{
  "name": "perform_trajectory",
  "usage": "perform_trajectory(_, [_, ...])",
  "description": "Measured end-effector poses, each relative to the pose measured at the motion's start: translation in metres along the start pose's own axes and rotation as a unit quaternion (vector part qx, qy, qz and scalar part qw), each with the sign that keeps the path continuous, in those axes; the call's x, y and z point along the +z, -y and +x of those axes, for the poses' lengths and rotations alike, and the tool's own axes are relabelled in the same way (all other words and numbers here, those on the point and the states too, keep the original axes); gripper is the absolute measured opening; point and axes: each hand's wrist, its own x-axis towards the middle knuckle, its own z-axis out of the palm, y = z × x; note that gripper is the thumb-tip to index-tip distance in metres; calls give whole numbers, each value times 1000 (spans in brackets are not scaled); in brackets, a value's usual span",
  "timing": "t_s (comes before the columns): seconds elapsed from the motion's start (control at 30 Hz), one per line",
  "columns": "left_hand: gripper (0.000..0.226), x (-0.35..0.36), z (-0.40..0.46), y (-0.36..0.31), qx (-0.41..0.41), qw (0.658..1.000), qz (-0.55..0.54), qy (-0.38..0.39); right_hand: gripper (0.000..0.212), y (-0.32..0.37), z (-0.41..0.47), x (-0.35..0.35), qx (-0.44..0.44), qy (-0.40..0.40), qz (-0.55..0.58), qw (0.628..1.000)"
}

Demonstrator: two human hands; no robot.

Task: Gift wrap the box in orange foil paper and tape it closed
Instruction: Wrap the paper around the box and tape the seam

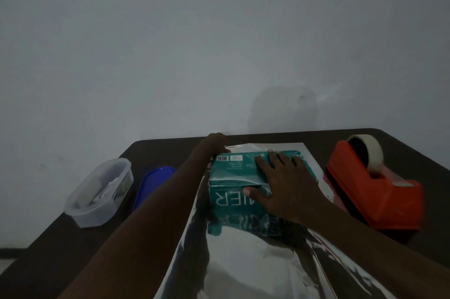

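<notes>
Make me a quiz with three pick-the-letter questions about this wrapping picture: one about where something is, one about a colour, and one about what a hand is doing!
1. Where is the tape dispenser?
A. right of the box
B. on top of the box
C. inside the plastic tub

2. What colour is the box?
A. yellow
B. teal green
C. pink

3. What is the right hand doing?
A. holding scissors
B. hanging off the table
C. resting flat on the box

Answers:
1. A, it stands on the table beside the foil sheet.
2. B, its printed sides are teal.
3. C, its fingers lie spread across the top.
</notes>
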Motion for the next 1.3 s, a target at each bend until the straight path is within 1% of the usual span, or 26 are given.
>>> perform_trajectory(0.07, [35, 1, 0, 3, 14, 999, -7, -31, 101, 1, 0, 0, 2, 0, -3, 1000])
perform_trajectory(0.17, [27, -4, -4, 4, 16, 995, -58, -75, 101, 2, 0, 0, 2, -7, -7, 1000])
perform_trajectory(0.23, [24, -12, -9, 2, 18, 990, -94, -100, 101, 2, -1, 0, 2, -9, -7, 1000])
perform_trajectory(0.37, [23, -36, -21, -1, 61, 979, -137, -137, 98, 2, -2, -2, 4, -19, -16, 1000])
perform_trajectory(0.43, [25, -48, -30, -4, 79, 977, -147, -134, 98, 2, -2, -2, 2, -21, -14, 1000])
perform_trajectory(0.6, [34, -77, -52, -14, 115, 974, -175, -89, 97, 1, 1, 0, -3, -25, -23, 999])
perform_trajectory(0.7, [26, -91, -67, -21, 147, 968, -191, -66, 95, 1, 0, -2, -7, -37, -18, 999])
perform_trajectory(0.77, [22, -96, -78, -27, 170, 969, -176, -31, 95, 1, -1, -4, -8, -48, -14, 999])
perform_trajectory(0.83, [23, -93, -90, -33, 186, 974, -129, 8, 96, 2, -2, -4, -10, -61, -6, 998])
perform_trajectory(0.87, [23, -90, -95, -37, 190, 976, -107, 15, 96, 2, -2, -4, -10, -69, -3, 998])
perform_trajectory(0.93, [22, -82, -106, -40, 195, 977, -82, -7, 95, 2, -3, -5, -4, -76, -6, 997])
perform_trajectory(1.07, [18, -67, -125, -33, 197, 975, -87, -64, 93, 3, -6, -7, -2, -78, -21, 997])
perform_trajectory(1.17, [21, -50, -136, -22, 215, 968, -69, -110, 87, 5, -10, -7, 1, -67, -17, 998])
perform_trajectory(1.23, [23, -40, -145, -17, 221, 966, -70, -117, 85, 6, -12, -7, -4, -60, -22, 998])
perform_trajectory(1.3, [19, -34, -154, -16, 215, 967, -77, -113, 79, 6, -15, -8, -19, -84, -25, 996])
